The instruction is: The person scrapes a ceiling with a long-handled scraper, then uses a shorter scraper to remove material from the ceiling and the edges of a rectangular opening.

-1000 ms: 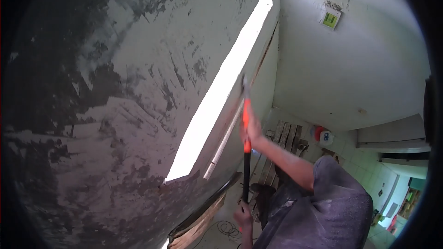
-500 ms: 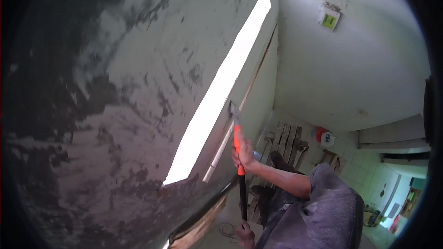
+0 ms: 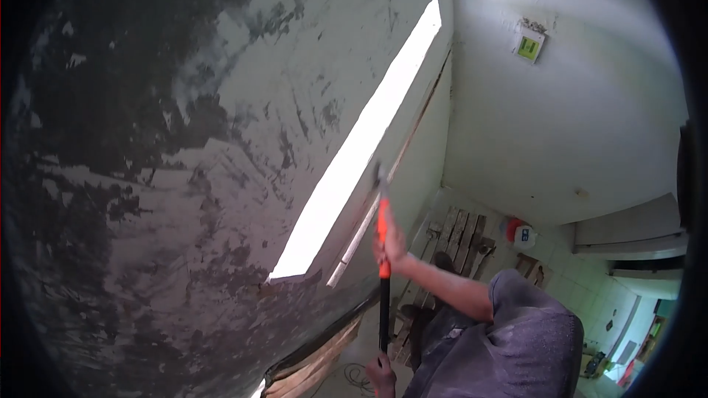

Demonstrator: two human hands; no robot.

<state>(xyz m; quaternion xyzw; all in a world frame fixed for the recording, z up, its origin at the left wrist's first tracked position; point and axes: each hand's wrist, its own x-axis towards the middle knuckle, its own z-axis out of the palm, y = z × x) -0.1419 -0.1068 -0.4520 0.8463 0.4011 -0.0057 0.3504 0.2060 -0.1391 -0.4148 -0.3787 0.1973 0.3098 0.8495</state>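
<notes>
My right hand point(image 3: 391, 245) is wrapped round the orange grip of a long-handled scraper point(image 3: 384, 302). Lower down, my left hand point(image 3: 381, 374) holds the black shaft near its end. The scraper's metal head is blurred and lies against the pale strip of wall between a bright opening point(image 3: 361, 140) and a thin edge strip point(image 3: 355, 245). Grey and white patches cover the wall point(image 3: 243, 118) around the opening.
Under my feet is a platform of wooden slats point(image 3: 461, 232). A white and red bucket point(image 3: 523, 235) stands beyond it. A green-fronted box point(image 3: 528, 47) is fixed to the adjoining wall. Torn brown sheeting point(image 3: 317, 361) hangs low near the wall, and a coiled cable point(image 3: 358, 377) lies below.
The view has shifted, so the wall sits lower and further right. The scraper's head has moved slightly up the frame along the strip beside the opening. Both hands keep their hold.
</notes>
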